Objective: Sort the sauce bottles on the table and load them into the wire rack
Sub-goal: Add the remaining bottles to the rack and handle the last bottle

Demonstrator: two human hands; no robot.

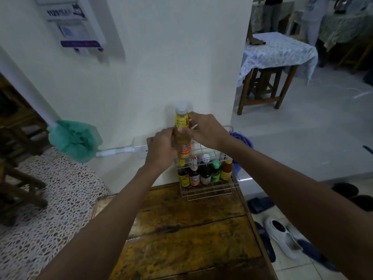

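Here, head view: both hands hold one tall sauce bottle [182, 136] upright above the left end of the wire rack [207, 188]. The left hand [161, 150] has its fingers curled round the bottle's middle; the right hand [203, 130] grips it higher, fingers wrapped at the yellow neck label. The bottle's white cap [181, 106] stands clear of both hands. The rack sits at the far edge of the wooden table [189, 235], against the wall [161, 67], with five smaller bottles [204, 174] standing in a row inside it.
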